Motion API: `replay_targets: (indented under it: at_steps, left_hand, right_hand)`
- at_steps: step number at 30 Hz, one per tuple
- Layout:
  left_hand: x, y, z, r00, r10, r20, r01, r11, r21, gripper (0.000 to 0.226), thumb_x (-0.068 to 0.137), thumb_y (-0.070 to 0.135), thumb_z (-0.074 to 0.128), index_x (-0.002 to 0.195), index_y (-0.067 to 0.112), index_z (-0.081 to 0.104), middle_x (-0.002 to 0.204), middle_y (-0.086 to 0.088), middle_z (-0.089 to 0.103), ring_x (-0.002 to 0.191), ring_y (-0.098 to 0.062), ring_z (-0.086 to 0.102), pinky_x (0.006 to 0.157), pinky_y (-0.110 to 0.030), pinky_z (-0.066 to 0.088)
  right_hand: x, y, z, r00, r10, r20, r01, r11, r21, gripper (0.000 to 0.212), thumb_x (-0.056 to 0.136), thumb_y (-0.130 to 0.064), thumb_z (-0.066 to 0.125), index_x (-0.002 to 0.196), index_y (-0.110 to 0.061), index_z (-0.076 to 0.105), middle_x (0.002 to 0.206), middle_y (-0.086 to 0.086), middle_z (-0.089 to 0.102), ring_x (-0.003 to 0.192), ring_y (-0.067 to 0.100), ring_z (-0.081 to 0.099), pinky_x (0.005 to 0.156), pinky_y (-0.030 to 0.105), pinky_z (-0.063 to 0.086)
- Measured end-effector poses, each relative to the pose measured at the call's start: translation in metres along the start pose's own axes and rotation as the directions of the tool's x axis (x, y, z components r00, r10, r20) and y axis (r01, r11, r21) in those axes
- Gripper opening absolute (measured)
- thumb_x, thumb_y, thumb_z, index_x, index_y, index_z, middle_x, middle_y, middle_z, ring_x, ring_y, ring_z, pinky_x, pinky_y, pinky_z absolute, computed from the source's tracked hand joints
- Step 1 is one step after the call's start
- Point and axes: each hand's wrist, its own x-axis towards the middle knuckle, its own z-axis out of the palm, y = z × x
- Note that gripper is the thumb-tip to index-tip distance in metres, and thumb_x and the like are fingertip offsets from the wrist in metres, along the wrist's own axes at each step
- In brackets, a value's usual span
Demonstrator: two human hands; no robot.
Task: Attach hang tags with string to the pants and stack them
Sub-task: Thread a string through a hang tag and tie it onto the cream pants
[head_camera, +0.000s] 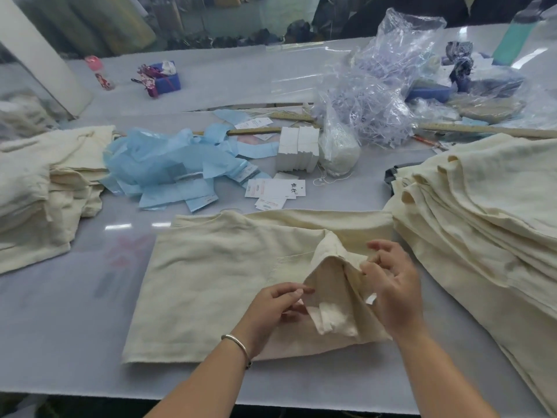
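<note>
— Where did the pants (229,267) lie?
— Flat on the table (75,312), directly under both hands, one corner lifted between them.
— And the hands?
— The left hand (277,306) pinched that raised fold's near edge; the right hand (391,285) gripped its far side. Loose hang tags (275,190) lay beyond the hands.
</note>
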Motion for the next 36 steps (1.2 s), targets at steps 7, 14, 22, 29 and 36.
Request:
replay_targets:
  at_steps: [7, 14, 22, 29, 36]
  left_hand:
    - [-0.019, 0.019, -0.095, 0.994, 0.025, -0.103, -0.026, 1.0, -0.007, 0.02, 0.097, 0.017, 0.055, 0.09, 0.02, 0.073, 0.1, 0.0, 0.074, 0.085, -0.011, 0.068, 0.071, -0.02, 0.048]
    - [-0.009, 0.034, -0.222, 0.975, 0.029, -0.218, -0.026, 1.0, 0.015, 0.022, 0.097, 0.008, 0.052, 0.093, 0.016, 0.071, 0.088, 0.004, 0.075, 0.076, -0.007, 0.066, 0.066, -0.015, 0.047]
    - [0.049, 0.062, -0.366, 0.937, 0.048, -0.347, -0.053, 0.999, -0.004, 0.021, 0.098, 0.001, 0.048, 0.101, 0.007, 0.068, 0.084, 0.001, 0.072, 0.068, -0.006, 0.062, 0.062, -0.014, 0.046]
    - [0.095, 0.067, -0.419, 0.941, 0.015, -0.339, -0.033, 0.998, -0.049, 0.021, 0.097, 0.002, 0.049, 0.1, 0.013, 0.067, 0.082, 0.004, 0.071, 0.067, -0.004, 0.063, 0.062, -0.014, 0.046]
    - [0.125, 0.073, -0.436, 0.957, 0.022, -0.289, -0.017, 1.0, 0.023, 0.022, 0.09, 0.01, 0.064, 0.106, 0.025, 0.067, 0.099, 0.001, 0.064, 0.082, -0.005, 0.058, 0.07, -0.011, 0.046]
  right_hand:
    - [0.024, -0.049, 0.115, 0.948, -0.189, 0.257, 0.218, 0.972, -0.087, 0.011, 0.07, -0.016, 0.059, 0.06, -0.021, 0.061, 0.098, -0.007, 0.061, 0.103, 0.011, 0.053, 0.086, 0.029, 0.04]
    - [0.037, -0.052, 0.289, 0.861, -0.085, 0.502, 0.198, 0.964, -0.176, 0.02, 0.078, -0.003, 0.067, 0.068, -0.019, 0.062, 0.084, -0.008, 0.064, 0.085, 0.013, 0.058, 0.069, 0.029, 0.045]
    - [0.085, -0.041, 0.45, 0.875, 0.015, 0.484, 0.227, 0.87, -0.437, 0.032, 0.081, -0.012, 0.065, 0.111, -0.021, 0.059, 0.111, -0.008, 0.061, 0.106, 0.015, 0.055, 0.086, 0.029, 0.042]
    - [0.183, -0.061, 0.514, 0.853, -0.29, 0.434, 0.521, 0.439, -0.732, 0.071, 0.081, -0.011, 0.062, 0.146, -0.015, 0.034, 0.156, 0.006, 0.028, 0.142, 0.028, 0.024, 0.112, 0.043, 0.022]
    - [0.225, -0.051, 0.535, 0.874, -0.18, 0.451, 0.47, 0.078, -0.879, 0.044, 0.083, -0.006, 0.05, 0.124, -0.022, 0.054, 0.119, 0.003, 0.058, 0.124, 0.026, 0.042, 0.111, 0.052, 0.006]
